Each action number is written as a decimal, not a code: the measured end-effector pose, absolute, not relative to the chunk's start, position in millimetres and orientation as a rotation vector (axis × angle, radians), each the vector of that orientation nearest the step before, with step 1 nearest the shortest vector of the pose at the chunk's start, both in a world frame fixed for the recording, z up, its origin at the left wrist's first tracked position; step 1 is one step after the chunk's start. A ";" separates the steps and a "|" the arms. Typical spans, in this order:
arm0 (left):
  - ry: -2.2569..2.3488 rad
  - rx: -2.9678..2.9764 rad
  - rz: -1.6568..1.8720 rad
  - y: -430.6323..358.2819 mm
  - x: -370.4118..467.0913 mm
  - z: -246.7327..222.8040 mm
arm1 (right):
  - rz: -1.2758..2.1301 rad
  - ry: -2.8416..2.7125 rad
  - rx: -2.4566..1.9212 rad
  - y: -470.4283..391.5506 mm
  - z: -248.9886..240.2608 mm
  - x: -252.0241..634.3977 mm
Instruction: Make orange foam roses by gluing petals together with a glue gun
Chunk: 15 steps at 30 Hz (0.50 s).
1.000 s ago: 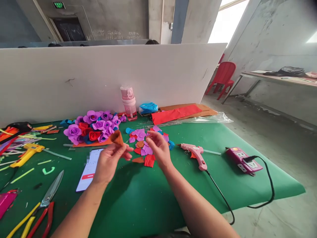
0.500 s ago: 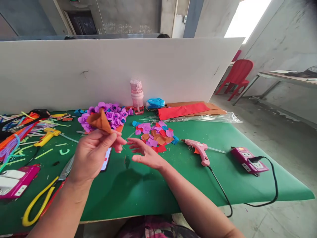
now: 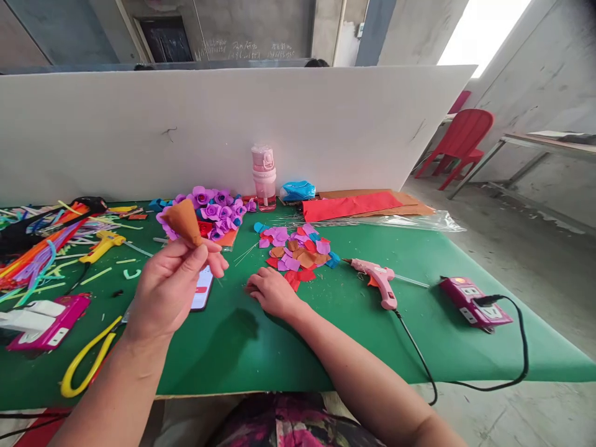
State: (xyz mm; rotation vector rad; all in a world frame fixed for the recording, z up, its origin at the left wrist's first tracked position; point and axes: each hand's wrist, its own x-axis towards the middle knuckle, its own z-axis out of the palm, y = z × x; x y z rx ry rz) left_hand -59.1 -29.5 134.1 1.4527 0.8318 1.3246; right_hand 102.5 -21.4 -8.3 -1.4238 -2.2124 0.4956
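My left hand (image 3: pixel 170 282) is raised over the table, its thumb and fingers pinched round the narrow base of a brown paper flower (image 3: pixel 182 222) whose petals form a cone. Low by the tabletop, my right hand (image 3: pixel 274 293) has its fingers curled and pressed together; whatever is in them, if anything, is hidden. Just beyond it lies a pile of loose paper petals (image 3: pixel 298 248) in purple, red, brown and blue. Purple paper roses (image 3: pixel 216 208) are bunched behind my left hand. A phone (image 3: pixel 201 292) with a lit screen is partly covered by that hand.
To the right lie a pink glue gun (image 3: pixel 379 282) and a magenta power strip (image 3: pixel 472 301) with its cord. Yellow-handled scissors (image 3: pixel 77 366), a yellow glue gun (image 3: pixel 103 247) and pipe cleaners (image 3: pixel 41 261) are left. A pink bottle (image 3: pixel 264 180) stands before the white board (image 3: pixel 223 124).
My right hand has gone from open beside the flower down to the tabletop, its fingers now curled. My left hand still holds the brown flower, tilted a little differently. The view has shifted slightly.
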 end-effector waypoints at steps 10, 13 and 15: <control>0.813 1.179 1.305 -14.4 -78.6 125.0 | 1.325 -1.023 -0.940 -13.8 3.1 117.4; 0.963 1.146 1.022 3.9 -58.4 89.6 | 1.285 -0.949 -0.843 -13.5 8.9 120.3; 1.001 1.204 0.902 13.2 -42.6 70.7 | 1.229 -0.960 -0.845 -12.7 9.3 121.4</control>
